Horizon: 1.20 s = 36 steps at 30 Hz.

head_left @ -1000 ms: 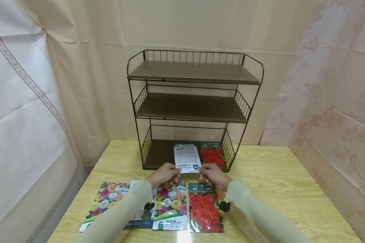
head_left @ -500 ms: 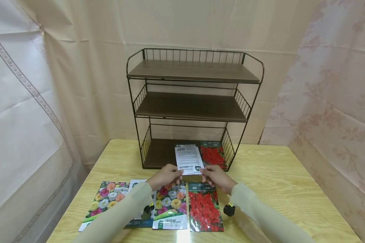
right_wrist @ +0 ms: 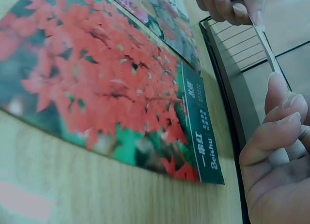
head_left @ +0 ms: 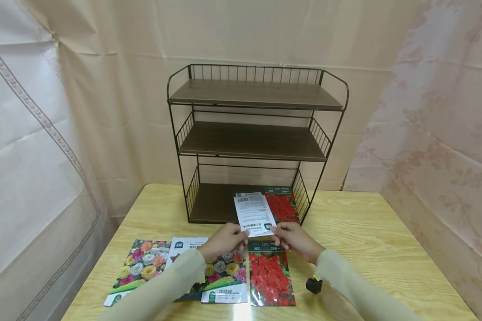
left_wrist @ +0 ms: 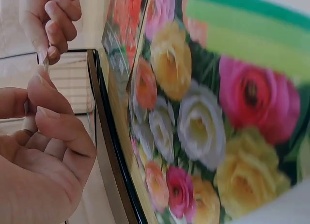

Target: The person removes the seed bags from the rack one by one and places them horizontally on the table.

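Currently both grips pinch white printed seed packet (head_left: 255, 214): left hand (head_left: 224, 240) at 7 o'clock corner, right hand (head_left: 292, 238) at 5 o'clock. Keep packet level, pinch light, clear of black wire shelf rack (head_left: 257, 142).

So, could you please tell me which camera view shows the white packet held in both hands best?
The head view: the white packet shows whole, printed back up, pinched by the left hand and right hand. Both wrist views show only its thin edge between fingertips.
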Available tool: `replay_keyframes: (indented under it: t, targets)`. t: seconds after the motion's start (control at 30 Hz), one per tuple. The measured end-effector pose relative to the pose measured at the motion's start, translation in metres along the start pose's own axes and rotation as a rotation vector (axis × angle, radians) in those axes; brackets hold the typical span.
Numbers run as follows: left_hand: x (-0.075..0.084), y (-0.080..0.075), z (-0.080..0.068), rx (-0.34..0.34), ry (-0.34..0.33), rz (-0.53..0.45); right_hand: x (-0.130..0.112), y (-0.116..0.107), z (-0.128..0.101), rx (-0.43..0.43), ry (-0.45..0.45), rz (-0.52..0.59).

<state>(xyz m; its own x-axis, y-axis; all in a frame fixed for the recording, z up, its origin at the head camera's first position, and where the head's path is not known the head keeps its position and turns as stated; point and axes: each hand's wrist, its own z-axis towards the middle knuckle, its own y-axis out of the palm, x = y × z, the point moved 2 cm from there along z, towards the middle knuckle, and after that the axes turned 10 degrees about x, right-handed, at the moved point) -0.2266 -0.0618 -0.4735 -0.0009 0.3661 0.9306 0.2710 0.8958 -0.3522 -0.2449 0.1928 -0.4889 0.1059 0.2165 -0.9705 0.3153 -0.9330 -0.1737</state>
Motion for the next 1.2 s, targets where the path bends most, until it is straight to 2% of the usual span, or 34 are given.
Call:
replay_keyframes:
  t: [0.13,0.33,0.6,0.9,1.2]
  targets:
    - [0.004,0.007,-0.006,-0.004,0.010,0.000,0.001,-0.005,-0.009,-0.006,-0.007,-0.007]
    - [0.010,0.019,-0.016,-0.036,0.011,-0.058,0.003,-0.013,-0.023,-0.018,0.000,0.003]
    - [0.020,0.031,-0.028,-0.033,0.057,-0.018,0.006,-0.021,-0.041,-0.039,0.025,0.039]
    - [0.027,0.043,-0.039,-0.077,0.073,-0.016,0.009,-0.027,-0.058,-0.047,0.044,0.053]
    - [0.028,0.057,-0.041,-0.109,0.088,0.001,0.016,-0.037,-0.075,-0.054,0.058,0.052]
